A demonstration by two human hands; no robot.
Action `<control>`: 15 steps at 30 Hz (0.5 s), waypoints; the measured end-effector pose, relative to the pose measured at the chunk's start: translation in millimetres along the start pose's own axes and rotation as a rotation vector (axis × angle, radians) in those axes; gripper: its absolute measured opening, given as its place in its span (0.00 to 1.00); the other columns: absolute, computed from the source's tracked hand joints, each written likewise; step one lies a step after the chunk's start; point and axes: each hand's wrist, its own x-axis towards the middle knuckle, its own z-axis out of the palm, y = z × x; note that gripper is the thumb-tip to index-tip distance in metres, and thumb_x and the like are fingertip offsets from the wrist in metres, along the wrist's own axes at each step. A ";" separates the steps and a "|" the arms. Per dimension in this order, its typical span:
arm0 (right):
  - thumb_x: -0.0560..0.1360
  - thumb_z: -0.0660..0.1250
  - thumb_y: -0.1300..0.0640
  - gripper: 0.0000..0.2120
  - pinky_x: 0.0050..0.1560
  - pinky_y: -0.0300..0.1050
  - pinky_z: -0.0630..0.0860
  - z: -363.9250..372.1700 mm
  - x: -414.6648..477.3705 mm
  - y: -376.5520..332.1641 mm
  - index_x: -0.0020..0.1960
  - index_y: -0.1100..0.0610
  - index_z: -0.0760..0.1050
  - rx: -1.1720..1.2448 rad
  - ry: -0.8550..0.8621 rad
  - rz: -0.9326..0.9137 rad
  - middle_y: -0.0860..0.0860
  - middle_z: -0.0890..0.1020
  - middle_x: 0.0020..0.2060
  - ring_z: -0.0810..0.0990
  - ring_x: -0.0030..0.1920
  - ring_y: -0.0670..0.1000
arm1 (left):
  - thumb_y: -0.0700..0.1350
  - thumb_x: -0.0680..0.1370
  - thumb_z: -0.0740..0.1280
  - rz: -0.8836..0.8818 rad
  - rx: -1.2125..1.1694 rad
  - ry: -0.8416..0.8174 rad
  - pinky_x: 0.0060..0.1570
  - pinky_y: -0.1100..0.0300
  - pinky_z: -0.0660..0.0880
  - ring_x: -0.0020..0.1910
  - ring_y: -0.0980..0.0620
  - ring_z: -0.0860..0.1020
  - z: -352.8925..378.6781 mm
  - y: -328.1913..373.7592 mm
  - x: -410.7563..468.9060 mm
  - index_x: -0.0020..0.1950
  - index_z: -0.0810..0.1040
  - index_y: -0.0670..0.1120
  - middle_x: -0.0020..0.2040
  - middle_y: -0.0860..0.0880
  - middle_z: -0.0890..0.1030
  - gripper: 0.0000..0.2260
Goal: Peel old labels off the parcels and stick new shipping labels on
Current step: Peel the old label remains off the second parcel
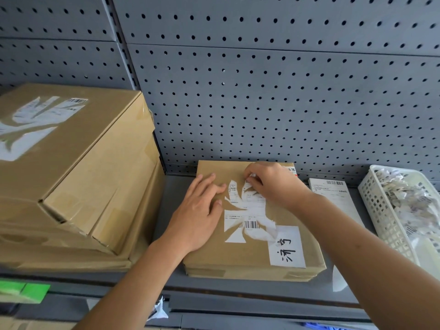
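peeling looked fiddly: the old label (247,210) was thin paper torn into ragged strips, stuck hard to the flat matte cardboard parcel (250,256) on the grey shelf (167,201). right hand (273,184) pinched a loose strip at its top edge. left hand (197,210) lay flat, fingers straight, pressing the parcel down. i judged the parcel stiff, the paper fragile: best gripped at a lifted edge.

Tight on the left: the tall stack of boxes (71,163) leaves just a narrow strip of bare shelf (172,191) beside the flat parcel (250,256). Pegboard (262,103) blocks the far side right behind it. On the right a label sheet (335,186) lies flat, then the basket (376,206) walls things off. Overhead and the near side are wide open.
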 end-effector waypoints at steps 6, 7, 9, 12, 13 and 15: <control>0.81 0.59 0.61 0.07 0.36 0.52 0.74 1.0 1.8 -1.4 0.55 0.55 0.73 -0.229 -0.056 -0.088 0.50 0.77 0.49 0.77 0.38 0.57 | 0.52 0.86 0.54 -0.005 0.011 -0.001 0.75 0.54 0.54 0.78 0.66 0.39 0.1 0.5 0.1 0.75 0.65 0.61 0.80 0.65 0.51 0.17; 0.80 0.59 0.63 0.08 0.33 0.50 0.71 1.0 1.4 -2.0 0.56 0.54 0.72 -0.258 -0.077 -0.080 0.49 0.76 0.49 0.75 0.37 0.56 | 0.52 0.86 0.54 -0.005 0.010 0.000 0.75 0.54 0.54 0.78 0.66 0.39 0.1 0.7 0.2 0.75 0.65 0.61 0.80 0.65 0.51 0.17; 0.74 0.59 0.69 0.15 0.32 0.48 0.66 0.7 1.6 -3.6 0.56 0.53 0.69 -0.290 -0.118 -0.056 0.48 0.74 0.50 0.71 0.35 0.54 | 0.51 0.86 0.54 -0.006 0.003 0.001 0.75 0.54 0.55 0.78 0.66 0.39 -0.1 1.4 0.2 0.74 0.66 0.60 0.80 0.65 0.52 0.17; 0.69 0.58 0.72 0.20 0.34 0.48 0.65 -0.9 2.6 -5.1 0.55 0.52 0.66 -0.279 -0.143 -0.039 0.48 0.73 0.51 0.71 0.36 0.54 | 0.51 0.86 0.54 -0.006 -0.003 0.005 0.74 0.55 0.55 0.78 0.66 0.39 -0.5 1.6 0.0 0.74 0.66 0.60 0.80 0.65 0.52 0.16; 0.68 0.57 0.72 0.20 0.34 0.48 0.65 -0.9 2.4 -4.5 0.54 0.52 0.65 -0.274 -0.148 -0.037 0.48 0.73 0.50 0.71 0.36 0.55 | 0.51 0.86 0.54 -0.005 -0.003 0.006 0.74 0.55 0.55 0.78 0.66 0.40 -0.4 1.4 0.0 0.74 0.66 0.60 0.80 0.65 0.52 0.16; 0.67 0.56 0.73 0.20 0.32 0.49 0.64 -1.5 0.6 -2.4 0.51 0.52 0.63 -0.252 -0.143 -0.029 0.47 0.73 0.48 0.73 0.36 0.56 | 0.51 0.86 0.54 -0.002 -0.006 0.010 0.74 0.56 0.54 0.78 0.66 0.40 0.0 0.9 0.1 0.74 0.67 0.60 0.80 0.65 0.52 0.16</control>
